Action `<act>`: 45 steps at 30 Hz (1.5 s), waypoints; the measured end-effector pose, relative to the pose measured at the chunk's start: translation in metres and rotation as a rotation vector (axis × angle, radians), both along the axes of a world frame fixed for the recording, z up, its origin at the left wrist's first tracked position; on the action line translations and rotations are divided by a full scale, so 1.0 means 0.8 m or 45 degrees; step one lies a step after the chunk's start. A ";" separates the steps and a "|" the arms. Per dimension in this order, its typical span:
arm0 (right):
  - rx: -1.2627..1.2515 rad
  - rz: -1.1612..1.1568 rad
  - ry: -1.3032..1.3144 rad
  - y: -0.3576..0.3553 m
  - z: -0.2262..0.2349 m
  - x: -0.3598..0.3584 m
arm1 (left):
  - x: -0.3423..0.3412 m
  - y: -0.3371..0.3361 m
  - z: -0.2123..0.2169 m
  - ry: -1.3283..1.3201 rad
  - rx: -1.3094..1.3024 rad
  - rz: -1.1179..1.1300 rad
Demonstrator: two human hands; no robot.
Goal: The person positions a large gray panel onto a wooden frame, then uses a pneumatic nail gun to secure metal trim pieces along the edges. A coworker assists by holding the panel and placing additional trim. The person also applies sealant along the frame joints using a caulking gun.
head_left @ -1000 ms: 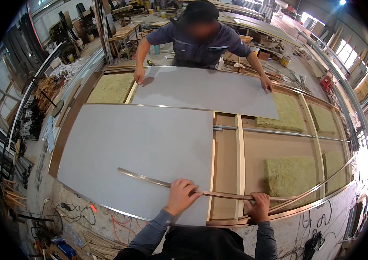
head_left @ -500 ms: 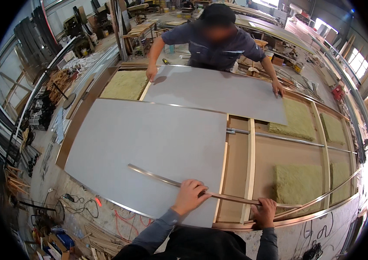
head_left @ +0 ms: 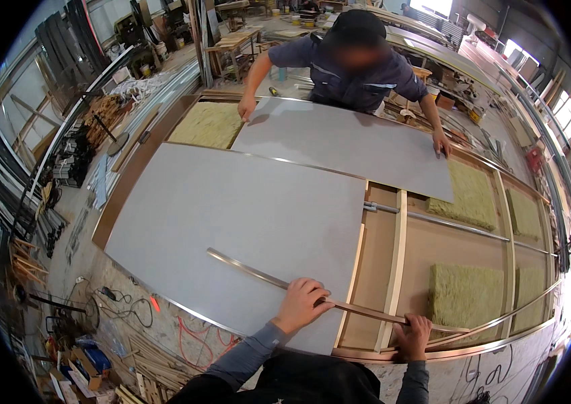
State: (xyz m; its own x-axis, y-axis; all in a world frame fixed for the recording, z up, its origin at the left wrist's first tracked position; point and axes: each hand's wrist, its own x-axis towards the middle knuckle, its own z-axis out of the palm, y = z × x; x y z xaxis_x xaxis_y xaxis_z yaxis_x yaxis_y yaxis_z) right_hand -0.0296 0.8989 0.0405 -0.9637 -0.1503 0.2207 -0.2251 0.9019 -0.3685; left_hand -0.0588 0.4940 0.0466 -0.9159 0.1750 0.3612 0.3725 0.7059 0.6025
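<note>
A long thin metal strip lies slantwise over the near grey panel and the open frame to its right. My left hand is closed round the strip near the panel's right edge. Further right, by the near edge of the frame, my right hand has its fingers curled over the same strip. Across from me a co-worker leans over a second grey panel, one hand at each end of it. The two panels lie side by side on the wooden frame.
Yellowish insulation blocks sit in several bays of the frame. A metal tube crosses it lengthwise. At the right, a long bent strip runs along the near side. Red cord and loose wood strips lie on the floor.
The whole view has shifted slightly. Both my hands keep their hold on the strip, which stays nearly where it was. The co-worker's hands remain on the far panel.
</note>
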 end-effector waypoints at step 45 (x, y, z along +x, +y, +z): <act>-0.017 -0.001 -0.013 -0.001 -0.001 0.000 | -0.001 -0.002 0.003 -0.022 0.024 -0.008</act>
